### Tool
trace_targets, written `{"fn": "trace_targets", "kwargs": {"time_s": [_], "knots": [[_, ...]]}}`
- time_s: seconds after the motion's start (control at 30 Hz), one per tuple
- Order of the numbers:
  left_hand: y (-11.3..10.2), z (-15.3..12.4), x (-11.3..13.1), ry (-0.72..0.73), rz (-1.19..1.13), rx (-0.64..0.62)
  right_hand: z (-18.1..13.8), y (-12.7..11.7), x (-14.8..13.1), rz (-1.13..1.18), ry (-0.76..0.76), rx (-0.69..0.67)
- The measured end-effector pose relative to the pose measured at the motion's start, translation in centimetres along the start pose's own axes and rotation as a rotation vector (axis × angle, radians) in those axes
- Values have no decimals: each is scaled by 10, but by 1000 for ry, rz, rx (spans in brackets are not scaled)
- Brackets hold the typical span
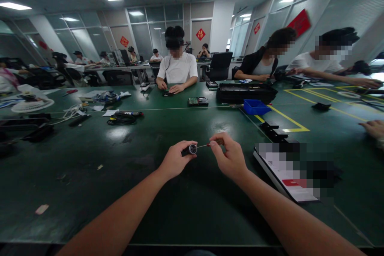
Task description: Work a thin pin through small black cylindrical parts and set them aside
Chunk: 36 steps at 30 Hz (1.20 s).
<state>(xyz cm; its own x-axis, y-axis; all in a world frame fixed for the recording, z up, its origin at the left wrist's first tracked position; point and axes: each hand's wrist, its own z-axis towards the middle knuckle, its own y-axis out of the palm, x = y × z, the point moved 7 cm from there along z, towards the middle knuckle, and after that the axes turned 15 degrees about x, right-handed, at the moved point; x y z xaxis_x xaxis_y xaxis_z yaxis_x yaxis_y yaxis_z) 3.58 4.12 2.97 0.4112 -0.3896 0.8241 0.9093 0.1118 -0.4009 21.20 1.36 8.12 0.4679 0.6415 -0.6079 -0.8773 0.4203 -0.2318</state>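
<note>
The green table (168, 128) spreads wide under 2 bare forearms. Above its near middle, the right hand (229, 158) pinches a slim screwdriver (208, 145), its long axis level and its tip pointing left. The left hand (175, 160) closes its fingers round a small black cylinder (189, 150), whose ringed end faces right at that tip.

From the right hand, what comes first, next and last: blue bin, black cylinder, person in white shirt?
1. black cylinder, just left, in the left hand.
2. blue bin, farther back, to the right.
3. person in white shirt, across the table.
</note>
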Motion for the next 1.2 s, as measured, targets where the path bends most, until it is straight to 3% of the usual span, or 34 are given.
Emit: {"fn": "trace_targets", "kwargs": {"time_s": [0.37, 0.83, 1.2], "knots": [[-3, 2, 1, 30, 12, 41, -5, 4, -8, -17, -13, -30], [-2, 2, -1, 41, 39, 18, -4, 4, 0, -85, 95, -49], [-4, 4, -5, 76, 56, 21, -6, 9, 36, 237, 460, 94]]}}
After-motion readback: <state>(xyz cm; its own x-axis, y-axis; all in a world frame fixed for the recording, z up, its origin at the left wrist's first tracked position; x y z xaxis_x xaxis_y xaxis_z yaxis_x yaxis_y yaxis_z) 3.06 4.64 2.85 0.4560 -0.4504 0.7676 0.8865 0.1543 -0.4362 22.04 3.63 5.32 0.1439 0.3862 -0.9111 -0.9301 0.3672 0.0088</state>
